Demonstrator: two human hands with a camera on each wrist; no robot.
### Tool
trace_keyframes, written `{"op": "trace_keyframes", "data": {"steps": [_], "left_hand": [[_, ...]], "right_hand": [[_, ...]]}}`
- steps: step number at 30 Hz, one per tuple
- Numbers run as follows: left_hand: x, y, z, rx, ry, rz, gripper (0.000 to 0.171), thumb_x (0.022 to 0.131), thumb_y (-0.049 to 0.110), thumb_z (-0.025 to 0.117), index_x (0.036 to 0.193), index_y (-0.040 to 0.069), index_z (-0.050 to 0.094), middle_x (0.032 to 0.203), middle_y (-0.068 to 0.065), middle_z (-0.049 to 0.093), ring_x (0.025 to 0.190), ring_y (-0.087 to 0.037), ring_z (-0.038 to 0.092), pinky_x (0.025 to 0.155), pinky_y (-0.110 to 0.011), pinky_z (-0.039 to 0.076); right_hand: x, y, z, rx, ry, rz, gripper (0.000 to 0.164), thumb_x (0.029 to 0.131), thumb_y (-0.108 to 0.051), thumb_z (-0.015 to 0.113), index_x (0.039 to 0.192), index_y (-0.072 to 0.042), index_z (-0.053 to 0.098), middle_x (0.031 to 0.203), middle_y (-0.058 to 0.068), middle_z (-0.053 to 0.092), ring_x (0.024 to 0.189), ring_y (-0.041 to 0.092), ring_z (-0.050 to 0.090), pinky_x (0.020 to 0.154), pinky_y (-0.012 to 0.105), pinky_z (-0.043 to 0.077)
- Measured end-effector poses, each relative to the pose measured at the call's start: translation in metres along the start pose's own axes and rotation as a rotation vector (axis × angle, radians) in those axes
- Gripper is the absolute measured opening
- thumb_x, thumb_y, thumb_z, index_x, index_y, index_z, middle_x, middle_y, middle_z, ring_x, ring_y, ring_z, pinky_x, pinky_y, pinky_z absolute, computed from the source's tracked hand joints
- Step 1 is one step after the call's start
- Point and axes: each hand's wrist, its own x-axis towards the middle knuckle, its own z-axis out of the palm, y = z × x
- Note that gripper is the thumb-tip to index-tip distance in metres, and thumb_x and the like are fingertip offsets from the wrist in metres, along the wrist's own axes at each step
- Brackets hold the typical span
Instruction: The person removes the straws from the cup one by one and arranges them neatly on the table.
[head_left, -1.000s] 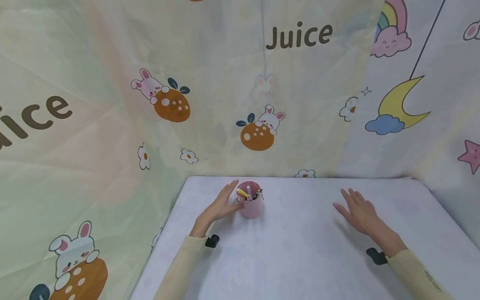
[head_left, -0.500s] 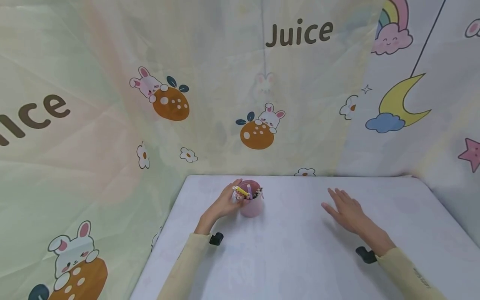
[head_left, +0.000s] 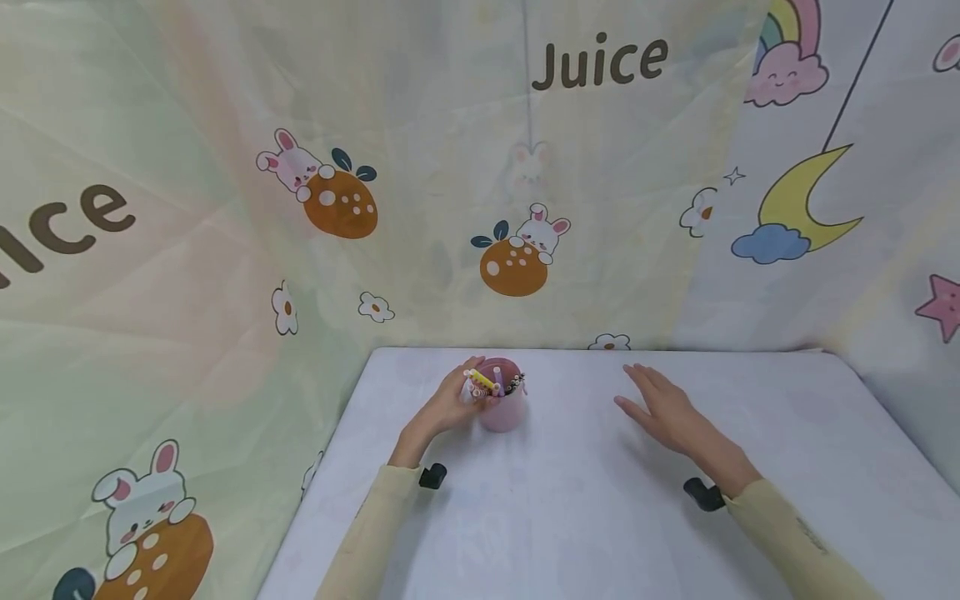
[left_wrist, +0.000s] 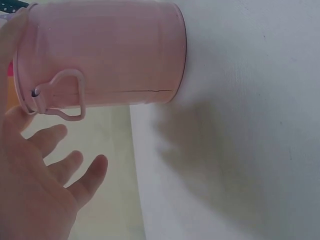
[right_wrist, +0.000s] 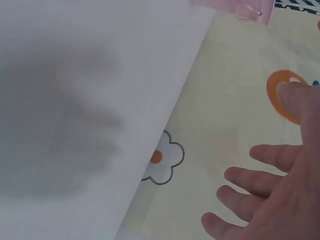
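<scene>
A small pink bucket stands upright toward the back left of the table, holding several thin pens, one yellow and one purple. My left hand is at its left side, thumb in front and index finger behind, holding it near the rim. In the left wrist view, the bucket's side handle hangs beside my loosely spread other fingers. Over the table to the right, my right hand hovers with fingers extended and touches nothing. The bucket's far side and the lower parts of the pens are hidden.
A white-covered table lies under both hands. Behind it and at the sides hangs a printed cloth with rabbits, flowers and a moon. The table's back edge runs just behind the bucket.
My left hand has come in slightly to the bucket's rim, and the pens on that side lean a little left. My right hand has moved left toward the bucket, which stays in place.
</scene>
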Motion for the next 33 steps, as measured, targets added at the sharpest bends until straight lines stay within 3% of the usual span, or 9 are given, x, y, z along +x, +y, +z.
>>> {"op": "trace_keyframes", "data": {"steps": [5, 12, 20, 27, 33], "left_hand": [[0.0, 0.0, -0.001, -0.024, -0.006, -0.021, 0.085, 0.086, 0.048, 0.077, 0.156, 0.024, 0.034, 0.163, -0.007, 0.033, 0.152, -0.033, 0.029, 0.119, -0.061, 0.028], [0.0, -0.003, 0.0, -0.039, -0.01, -0.033, 0.087, 0.086, 0.049, 0.077, 0.157, 0.025, 0.033, 0.163, -0.005, 0.034, 0.152, -0.031, 0.03, 0.119, -0.06, 0.029], [0.001, -0.003, 0.004, -0.087, -0.02, -0.05, 0.085, 0.087, 0.046, 0.076, 0.157, 0.03, 0.031, 0.16, -0.005, 0.039, 0.15, -0.029, 0.032, 0.12, -0.058, 0.029], [0.001, -0.006, 0.005, -0.096, -0.018, -0.04, 0.087, 0.087, 0.043, 0.078, 0.158, 0.024, 0.031, 0.157, -0.006, 0.043, 0.147, -0.03, 0.038, 0.118, -0.057, 0.031], [0.001, -0.004, 0.002, -0.123, -0.032, -0.064, 0.089, 0.085, 0.047, 0.078, 0.158, 0.03, 0.03, 0.157, -0.003, 0.044, 0.146, -0.028, 0.039, 0.117, -0.058, 0.033]], "right_hand": [[0.009, -0.014, -0.004, -0.003, 0.015, -0.032, 0.071, 0.103, -0.042, 0.054, 0.155, 0.0, 0.031, 0.157, 0.029, 0.031, 0.143, 0.049, 0.032, 0.115, 0.065, 0.029], [0.02, -0.034, -0.007, 0.015, 0.017, -0.061, 0.078, 0.101, -0.056, 0.049, 0.155, -0.003, 0.031, 0.158, 0.025, 0.034, 0.144, 0.045, 0.034, 0.116, 0.062, 0.031], [0.025, -0.051, -0.006, 0.02, -0.008, -0.054, 0.073, 0.101, -0.048, 0.056, 0.156, -0.007, 0.031, 0.159, 0.023, 0.035, 0.144, 0.044, 0.037, 0.114, 0.062, 0.035], [0.03, -0.066, -0.006, -0.002, -0.009, -0.074, 0.073, 0.1, -0.05, 0.057, 0.156, -0.009, 0.033, 0.158, 0.02, 0.038, 0.143, 0.041, 0.04, 0.114, 0.059, 0.037], [0.035, -0.082, -0.011, -0.01, -0.007, -0.108, 0.071, 0.1, -0.046, 0.059, 0.155, -0.008, 0.036, 0.156, 0.018, 0.041, 0.143, 0.039, 0.042, 0.113, 0.057, 0.039]]}}
